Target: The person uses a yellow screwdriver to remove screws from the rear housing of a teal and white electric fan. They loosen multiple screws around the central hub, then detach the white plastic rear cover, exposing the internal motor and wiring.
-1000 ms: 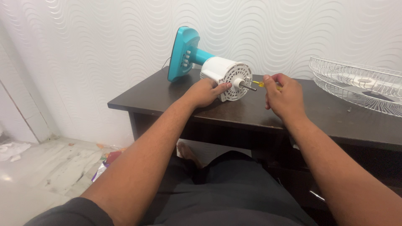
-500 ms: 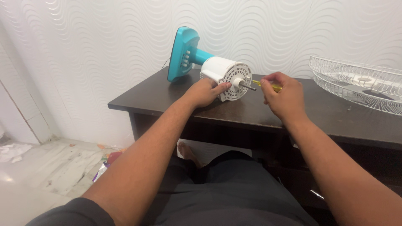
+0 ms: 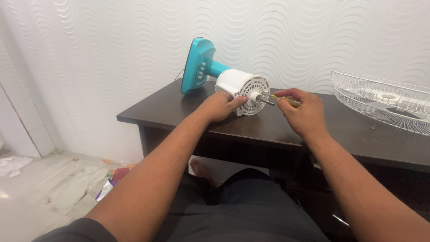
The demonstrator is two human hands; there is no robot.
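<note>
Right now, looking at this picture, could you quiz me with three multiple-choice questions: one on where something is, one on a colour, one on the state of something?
1. Where do the white wire fan guards lie?
A. on the floor
B. on the dark table, at the right
C. on the person's lap

2. What colour is the fan base?
A. teal
B. red
C. black

3. What is the right hand doing?
A. resting flat and empty
B. gripping a yellow-handled screwdriver
C. holding a cup

Answers:
1. B, the guards rest on the table at the picture's right edge.
2. A, the base lying against the wall is teal, with a white motor housing in front.
3. B, its fingers close on the yellow-handled screwdriver pointed at the motor face, while the left hand steadies the housing.
</note>
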